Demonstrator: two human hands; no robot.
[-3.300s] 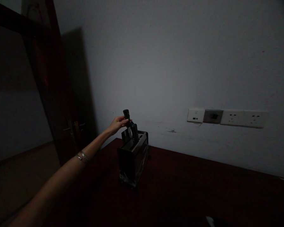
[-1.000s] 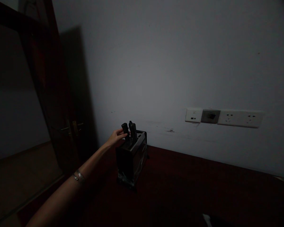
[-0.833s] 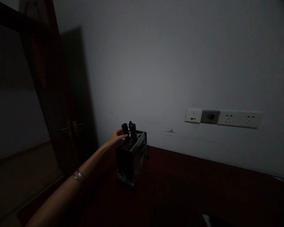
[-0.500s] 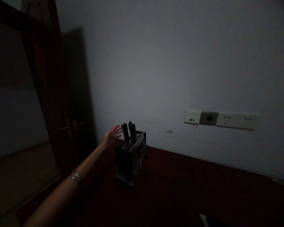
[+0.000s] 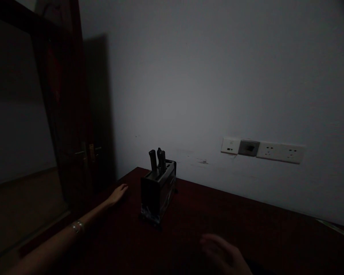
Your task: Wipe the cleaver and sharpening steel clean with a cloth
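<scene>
A dark knife block (image 5: 151, 196) stands on the dark red table, with clear plastic wrap around its lower part. Black knife handles, among them the knife handle (image 5: 153, 160) at its front, stick up from the top slots. To the left of the block, my left hand (image 5: 117, 194) is low over or on the tabletop, fingers stretched out, apart from the block and holding nothing. My right hand (image 5: 225, 252) comes in at the bottom, blurred, its fingers loosely bent and nothing visible in them. The dimness hides the finger detail.
A pale wall with a row of sockets (image 5: 263, 150) rises behind the table (image 5: 195, 206). To the left stands a dark wooden door (image 5: 70, 114) with metal handles (image 5: 86, 151), beside a doorway. A thin flat item (image 5: 334, 229) lies along the table's right rear edge.
My left hand has moved down and left, away from the knife handles. My right hand has come into view at the bottom. The pale-edged thing seen there earlier no longer shows.
</scene>
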